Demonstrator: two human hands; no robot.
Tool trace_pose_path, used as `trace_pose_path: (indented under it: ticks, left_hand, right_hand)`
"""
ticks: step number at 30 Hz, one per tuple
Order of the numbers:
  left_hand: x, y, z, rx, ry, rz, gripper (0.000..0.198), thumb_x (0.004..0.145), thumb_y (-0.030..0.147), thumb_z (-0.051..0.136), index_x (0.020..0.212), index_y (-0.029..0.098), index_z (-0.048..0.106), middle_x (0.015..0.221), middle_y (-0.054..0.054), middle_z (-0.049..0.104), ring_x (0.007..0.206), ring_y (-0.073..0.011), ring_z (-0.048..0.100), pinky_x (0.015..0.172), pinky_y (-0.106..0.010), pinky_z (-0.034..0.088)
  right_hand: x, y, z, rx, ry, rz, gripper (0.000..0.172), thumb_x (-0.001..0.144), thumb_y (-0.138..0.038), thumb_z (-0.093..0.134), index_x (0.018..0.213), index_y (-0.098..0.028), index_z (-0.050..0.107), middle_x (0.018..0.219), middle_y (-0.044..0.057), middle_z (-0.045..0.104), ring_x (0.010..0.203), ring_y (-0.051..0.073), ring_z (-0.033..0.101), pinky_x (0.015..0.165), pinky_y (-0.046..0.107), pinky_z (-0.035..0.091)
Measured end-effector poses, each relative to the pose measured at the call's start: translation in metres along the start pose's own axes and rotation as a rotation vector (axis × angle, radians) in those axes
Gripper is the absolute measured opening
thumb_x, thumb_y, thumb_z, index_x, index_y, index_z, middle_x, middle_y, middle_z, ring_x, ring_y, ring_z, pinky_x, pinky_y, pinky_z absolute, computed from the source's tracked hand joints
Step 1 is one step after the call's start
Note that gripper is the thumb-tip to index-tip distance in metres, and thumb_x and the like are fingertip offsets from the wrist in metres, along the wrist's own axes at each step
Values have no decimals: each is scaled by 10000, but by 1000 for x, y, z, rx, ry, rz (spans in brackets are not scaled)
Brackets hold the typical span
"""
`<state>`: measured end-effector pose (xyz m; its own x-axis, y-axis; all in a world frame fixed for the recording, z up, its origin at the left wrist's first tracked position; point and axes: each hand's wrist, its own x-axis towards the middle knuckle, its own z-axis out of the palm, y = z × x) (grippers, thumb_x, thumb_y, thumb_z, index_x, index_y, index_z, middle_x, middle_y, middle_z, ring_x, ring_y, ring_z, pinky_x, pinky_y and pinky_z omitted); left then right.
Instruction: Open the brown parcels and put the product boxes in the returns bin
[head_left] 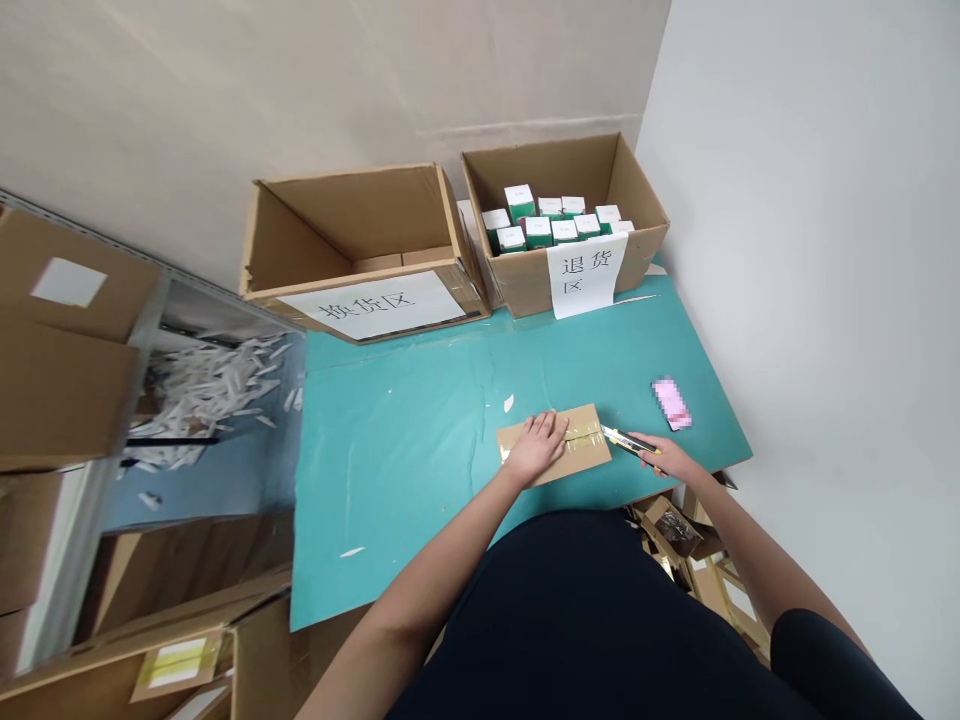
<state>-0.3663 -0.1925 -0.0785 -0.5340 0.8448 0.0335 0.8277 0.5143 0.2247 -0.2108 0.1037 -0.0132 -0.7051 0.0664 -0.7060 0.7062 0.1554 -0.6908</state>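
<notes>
Near the front edge of the table point(390, 450) lay a taped carton point(581, 457), pressed by the flat, open left hand point(537, 446), apparently to steady it; toward the table's right side, the right hand point(667, 458) gripped a box cutter point(630, 442), probably to slit tape.

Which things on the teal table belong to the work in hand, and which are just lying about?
In hand:
Small taped cardboard box, under the left hand
Utility knife, in the right hand, tip at the box's right end

Seemingly lying about:
Phone, at right
White scrap, beyond the box
Two labelled open cartons, at the back, untouched; their role is unclear
</notes>
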Motion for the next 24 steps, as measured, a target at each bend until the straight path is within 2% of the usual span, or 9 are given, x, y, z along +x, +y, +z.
trace_pose_path:
  ticks: [8,15,24]
  left_hand:
    - [-2,2,-4,29,-31,29,459,1009,322,446,1446,204,525,1492,-201,514,1360,-345,494,1118,-541,366]
    - [-4,3,-5,15,-14,33,458,995,318,484,1440,220,529,1485,-192,526,1354,-337,501,1120,-545,367]
    - [-4,2,-4,-9,-16,27,459,998,330,486,1444,231,531,1488,-192,524,1355,-341,501,1121,-540,361]
  right_hand:
    - [-7,1,-5,0,-43,24,656,845,-289,621,1491,-267,509,625,-79,619,375,60,417,368,177,342]
    - [-16,5,-5,18,-65,9,713,823,-354,641,1506,-223,485,642,-74,606,407,64,419,390,185,342]
    - [-26,37,39,160,88,-22,807,814,-532,641,1529,-213,444,696,-45,609,428,74,432,396,203,342]
